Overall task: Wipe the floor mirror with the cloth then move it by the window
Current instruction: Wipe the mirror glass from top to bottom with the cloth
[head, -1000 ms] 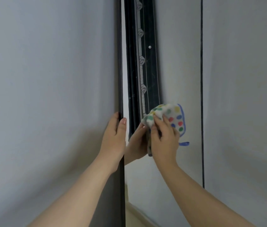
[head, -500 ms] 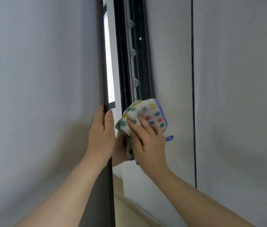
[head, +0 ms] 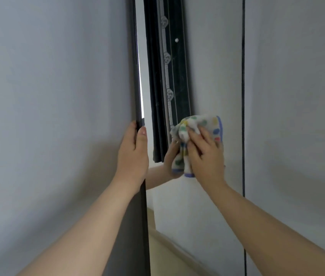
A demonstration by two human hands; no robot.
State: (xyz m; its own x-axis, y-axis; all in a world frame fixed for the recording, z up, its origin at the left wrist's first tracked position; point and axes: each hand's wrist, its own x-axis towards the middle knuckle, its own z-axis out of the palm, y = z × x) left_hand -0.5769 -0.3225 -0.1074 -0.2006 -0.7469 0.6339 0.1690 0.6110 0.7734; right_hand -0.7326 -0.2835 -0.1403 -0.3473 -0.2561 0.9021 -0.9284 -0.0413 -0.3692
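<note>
The floor mirror (head: 207, 86) is standing upright, its long axis running vertically, its glass facing the person and its thin black frame edging both sides. The left hand (head: 132, 154) is wrapping closed around the mirror's left frame edge, thumb on the front. The right hand (head: 205, 154) is pressing the polka-dot cloth (head: 199, 126) flat against the glass, fingers bunched over it, right of the left hand. Grey wall (head: 48, 96) is flanking the mirror.
</note>
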